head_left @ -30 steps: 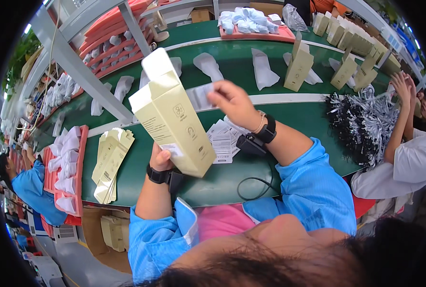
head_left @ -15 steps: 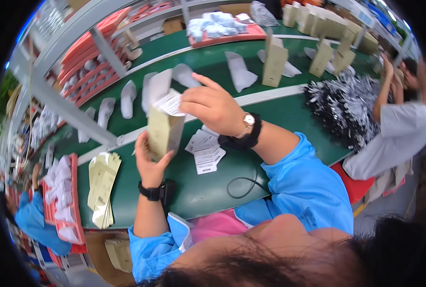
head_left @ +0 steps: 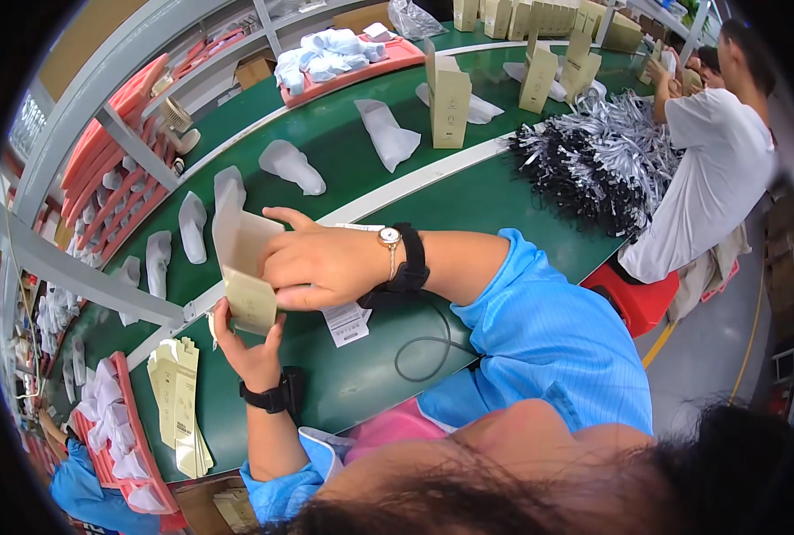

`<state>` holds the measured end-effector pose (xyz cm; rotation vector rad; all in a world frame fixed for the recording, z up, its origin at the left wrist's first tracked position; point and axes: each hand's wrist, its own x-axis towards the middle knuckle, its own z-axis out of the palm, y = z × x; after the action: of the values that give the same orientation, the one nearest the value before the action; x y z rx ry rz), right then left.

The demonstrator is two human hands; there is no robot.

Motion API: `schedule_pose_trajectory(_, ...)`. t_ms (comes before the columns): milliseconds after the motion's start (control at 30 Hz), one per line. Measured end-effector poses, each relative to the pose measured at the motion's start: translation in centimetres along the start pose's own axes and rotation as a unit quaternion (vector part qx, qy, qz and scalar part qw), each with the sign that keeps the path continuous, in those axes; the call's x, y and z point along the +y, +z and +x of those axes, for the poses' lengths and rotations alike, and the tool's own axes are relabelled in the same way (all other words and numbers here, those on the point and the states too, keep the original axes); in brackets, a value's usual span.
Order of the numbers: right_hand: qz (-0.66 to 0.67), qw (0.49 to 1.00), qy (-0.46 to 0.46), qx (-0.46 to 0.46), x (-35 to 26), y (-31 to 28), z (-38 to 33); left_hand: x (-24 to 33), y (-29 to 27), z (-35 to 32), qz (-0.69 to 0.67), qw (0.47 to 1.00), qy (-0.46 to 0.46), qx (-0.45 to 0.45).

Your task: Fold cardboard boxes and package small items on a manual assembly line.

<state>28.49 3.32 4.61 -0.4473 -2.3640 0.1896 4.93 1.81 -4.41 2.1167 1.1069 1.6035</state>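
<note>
grasping a cream box [head_left: 250,303] in the left hand [head_left: 252,358], with thumb at its right side and fingers at its left. holding it tilted above the green table [head_left: 334,383], just on the near side of the pale rail [head_left: 415,192], with a flap raised at the far side of its mouth. reaching to that mouth with the right hand [head_left: 321,265], with fingers bent and tips partly hidden by the box; cannot tell whether pinching anything inside. wearing a black strap [head_left: 268,397] on the left wrist, plus another and a small round watch [head_left: 389,236] on the right.

having printed leaflets [head_left: 347,324] flat on the table, just below the right wrist. having a stack of flat boxes [head_left: 178,406] to the left of the left hand, with a pink tray [head_left: 135,419] of white bundles farther left.

facing a spaced row of wrapped items [head_left: 388,134] beyond the rail, with upright boxes [head_left: 450,107] farther right. sitting left of a heap of silver and black tinsel [head_left: 584,160], with a co-worker [head_left: 714,160] in a white shirt beyond it.
</note>
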Motion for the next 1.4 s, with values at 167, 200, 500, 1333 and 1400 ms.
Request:
schedule_pose_trajectory(167,-0.034,0.996,-0.021,0.076,0.7,1.5,0.2,0.0,0.2,0.7,0.066,0.997,0.003,0.030)
schedule_pose_trajectory(200,-0.046,0.994,-0.013,0.094,1.0,1.7,0.2,0.2,0.3,0.8,0.082,0.996,0.005,0.026)
schedule_pose_trajectory(500,-0.253,0.938,0.084,0.221,7.1,-2.9,-0.8,-0.5,-0.2,1.2,0.063,0.997,-0.041,0.034)
schedule_pose_trajectory(1333,-0.001,0.993,0.027,-0.116,-0.5,9.5,-2.2,-1.4,0.6,0.1,-0.091,0.934,-0.193,-0.285)
schedule_pose_trajectory(1400,-0.016,0.991,0.062,-0.114,-1.1,12.2,-3.1,-0.9,0.0,-0.2,-0.090,0.913,-0.210,-0.338)
